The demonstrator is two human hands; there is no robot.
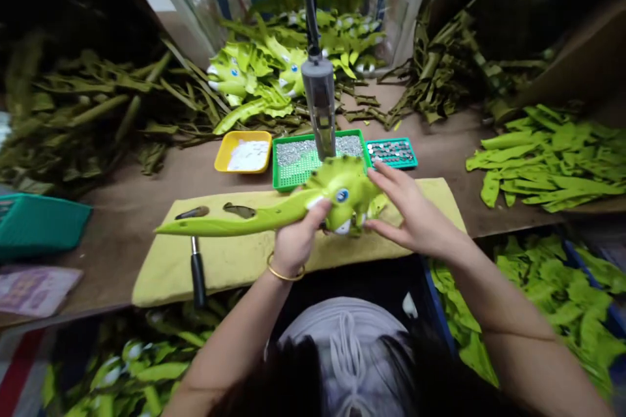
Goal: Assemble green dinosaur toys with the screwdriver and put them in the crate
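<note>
A lime-green plastic dinosaur toy (274,208) with a blue eye and a long tail pointing left is held over a yellow cloth pad (220,260). My left hand (296,241), with a gold bangle at the wrist, grips the toy's neck from below. My right hand (413,212) cups the toy's head from the right, fingers curved round it. A grey hanging power screwdriver (319,104) hangs just above the toy's head.
Behind the pad stand a yellow tray (243,151) of white parts, a green tray (298,159) of screws and a small teal tray (392,152). Finished toys (254,75) pile at the back. Green parts (548,156) lie right. A hammer (196,260) rests on the pad. Teal basket (39,225) left.
</note>
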